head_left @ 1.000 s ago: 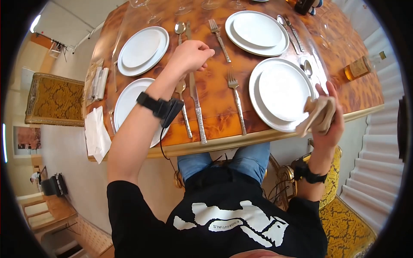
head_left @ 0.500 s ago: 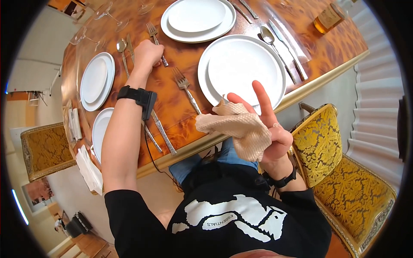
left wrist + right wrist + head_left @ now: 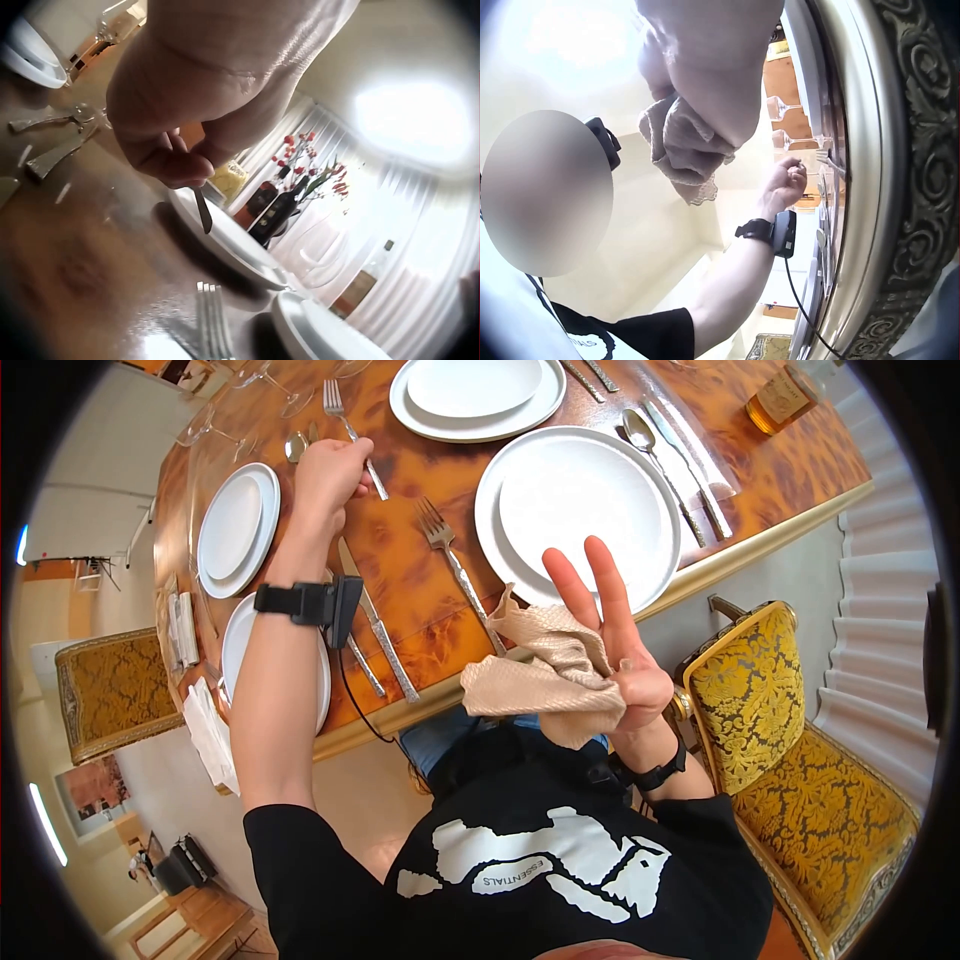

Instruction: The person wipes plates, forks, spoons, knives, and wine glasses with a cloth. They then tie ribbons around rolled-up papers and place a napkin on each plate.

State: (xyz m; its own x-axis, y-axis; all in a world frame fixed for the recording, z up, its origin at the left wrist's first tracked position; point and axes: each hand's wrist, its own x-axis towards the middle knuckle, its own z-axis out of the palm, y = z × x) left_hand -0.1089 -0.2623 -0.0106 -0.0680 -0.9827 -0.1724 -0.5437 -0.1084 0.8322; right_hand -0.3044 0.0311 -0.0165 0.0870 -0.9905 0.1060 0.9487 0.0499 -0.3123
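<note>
A metal fork (image 3: 333, 400) is pinched by my left hand (image 3: 328, 475), which hangs over the table; in the left wrist view the fork's handle end (image 3: 203, 211) sticks out below thumb and fingers. My right hand (image 3: 638, 685) grips a crumpled beige textured cloth (image 3: 560, 665) at the table's front edge, index and middle fingers stretched up in a V. Behind those fingers lies a stack of white plates (image 3: 590, 500). Another fork (image 3: 455, 565) rests on the table left of that stack, and a knife (image 3: 378, 625) lies below my left forearm.
More white plates (image 3: 475, 385) stand at the back and plates (image 3: 240, 530) on the left. A spoon (image 3: 660, 465) and a knife (image 3: 695, 470) lie on the right. Wine glasses (image 3: 265, 390), an amber bottle (image 3: 780, 405), folded napkins (image 3: 210, 735) and a yellow patterned chair (image 3: 750, 690) surround the setting.
My left hand has gone to the fork and taken hold of it; its tines have swung left. My right hand has brought the cloth leftward from beside the plate to the table's front edge.
</note>
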